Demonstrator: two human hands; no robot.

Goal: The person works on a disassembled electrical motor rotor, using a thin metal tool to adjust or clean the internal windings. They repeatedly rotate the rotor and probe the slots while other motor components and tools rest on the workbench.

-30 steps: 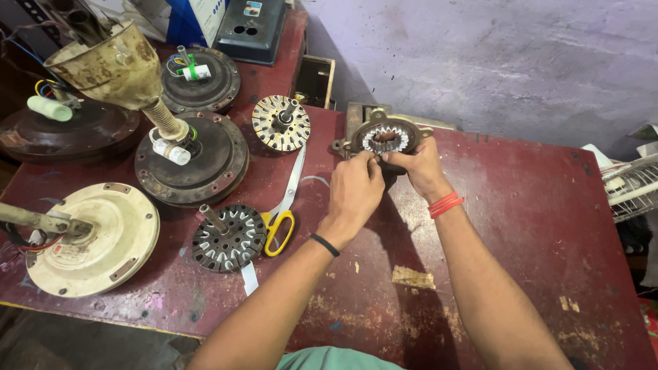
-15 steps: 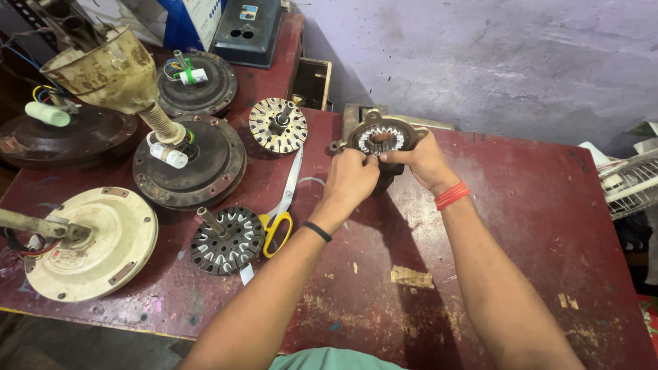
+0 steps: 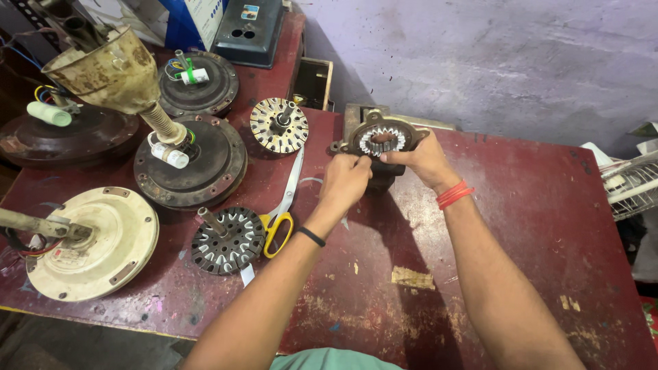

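- Worn red tabletop [image 3: 521,205]; the stator [image 3: 381,140] sits near its far edge.
- My left hand [image 3: 345,179] and right hand [image 3: 421,157] pinch its rim together, tilting it so its slots face me.
- Scissors [image 3: 282,209] lie within left reach.

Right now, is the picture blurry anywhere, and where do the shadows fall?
Head view: mostly sharp; the left hand and right hand on the toothed metal ring look crisp. Soft shadows fall under both arms on the red table. Straight edges bend near the corners.
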